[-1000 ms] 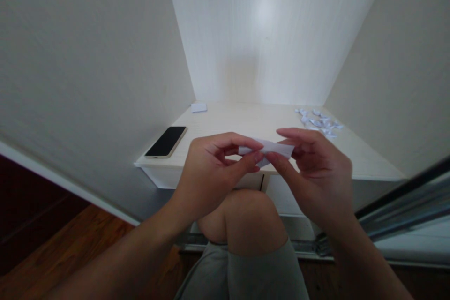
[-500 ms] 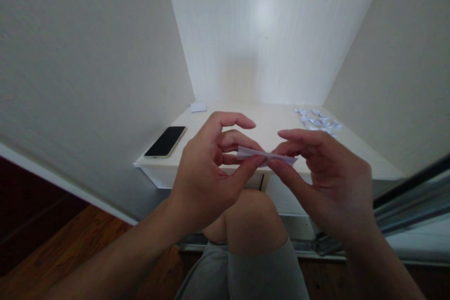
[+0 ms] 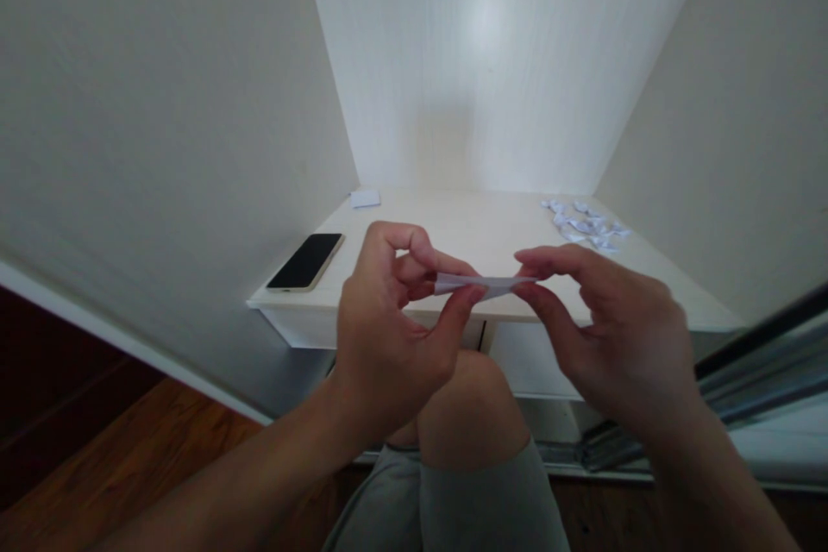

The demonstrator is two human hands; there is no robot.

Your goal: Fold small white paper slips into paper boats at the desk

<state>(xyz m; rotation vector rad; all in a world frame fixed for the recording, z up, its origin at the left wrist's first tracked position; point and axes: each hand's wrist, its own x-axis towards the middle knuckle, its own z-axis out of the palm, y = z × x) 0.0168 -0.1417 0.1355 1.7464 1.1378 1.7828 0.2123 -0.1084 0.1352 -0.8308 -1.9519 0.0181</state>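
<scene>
Spanning left hand (image 3: pixel 388 332) to right hand (image 3: pixel 624 341); paper (image 3: pixel 499 285)

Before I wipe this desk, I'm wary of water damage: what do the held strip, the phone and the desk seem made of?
Strip: probably paper, matte white, with a thin edge. Phone: likely glass over its smooth black face; its pale rim could be metal or plastic. Desk: perhaps laminated board, pale, with faint grain.

Likely home: built-in white desk (image 3: pixel 446 224) between pale side panels (image 3: pixel 194 103), drawer-like front (image 3: pixel 304 328) below front edge, wood-look floor (image 3: pixel 174 440) off front left corner, phone (image 3: pixel 306 261) lying along left edge, seated person (image 3: pixel 469 405) in shorts (image 3: pixel 485 500), bare-kneed.
</scene>
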